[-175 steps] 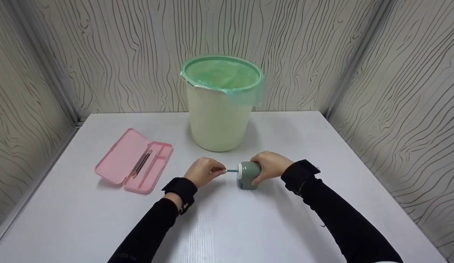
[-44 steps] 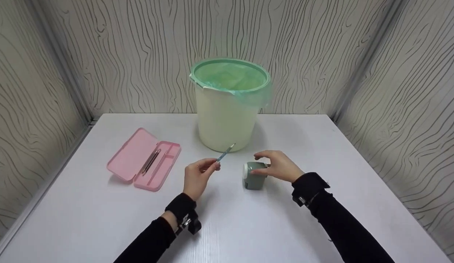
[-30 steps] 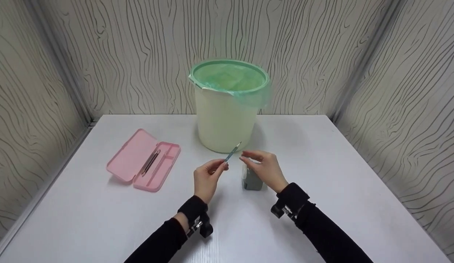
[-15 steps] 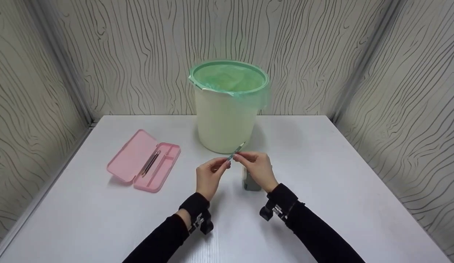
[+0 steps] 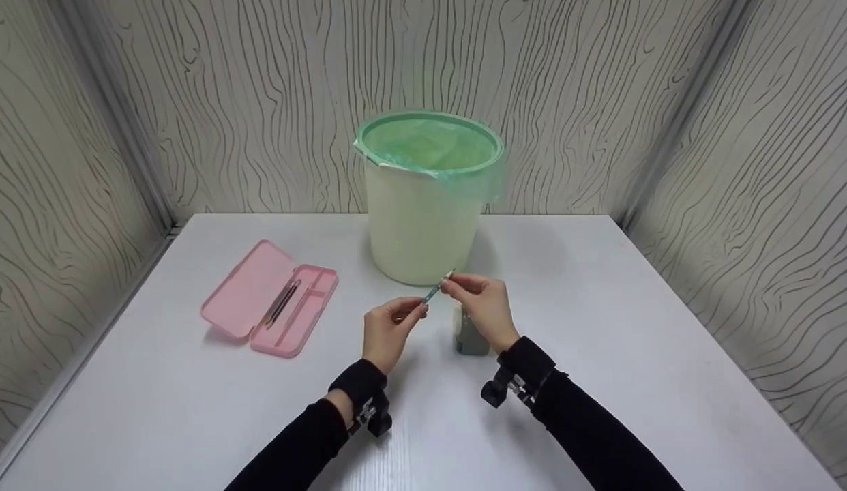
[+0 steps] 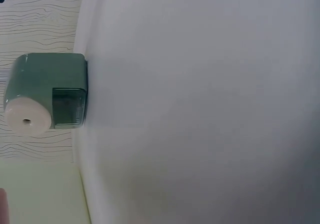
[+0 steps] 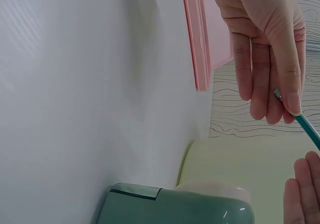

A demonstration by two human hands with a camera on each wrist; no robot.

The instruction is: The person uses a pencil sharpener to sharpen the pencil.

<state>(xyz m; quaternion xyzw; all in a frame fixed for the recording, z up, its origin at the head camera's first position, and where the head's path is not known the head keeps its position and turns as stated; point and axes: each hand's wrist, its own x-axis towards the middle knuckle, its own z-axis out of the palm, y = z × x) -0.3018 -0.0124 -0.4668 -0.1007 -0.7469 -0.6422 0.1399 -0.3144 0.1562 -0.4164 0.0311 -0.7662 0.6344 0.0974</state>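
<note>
Thumb and fingers of my left hand (image 5: 388, 334) pinch a teal pencil (image 5: 432, 294) near its rear end, holding it slanted above the table. My right hand (image 5: 487, 308) pinches the same pencil close to its sharpened tip, which shows just past the fingers. Behind the right hand stands a grey-green pencil sharpener (image 5: 471, 339), partly covered by that hand. The left wrist view shows the sharpener (image 6: 62, 71) with its round white front, a small hole and a see-through drawer. In the right wrist view the left hand (image 7: 272, 43) grips the pencil (image 7: 307, 129); only right fingertips appear.
An open pink pencil case (image 5: 243, 293) lies to the left, with a few dark pencils (image 5: 282, 303) in it. At the back centre stands a tall pale bin (image 5: 420, 225) with a green rim and liner. Patterned walls enclose the white table (image 5: 567, 273).
Earlier the left hand held the pencil in the sharpener while the right hand steadied it. The pencil came out, the right hand left the sharpener, took the pencil and shifted toward its tip.
</note>
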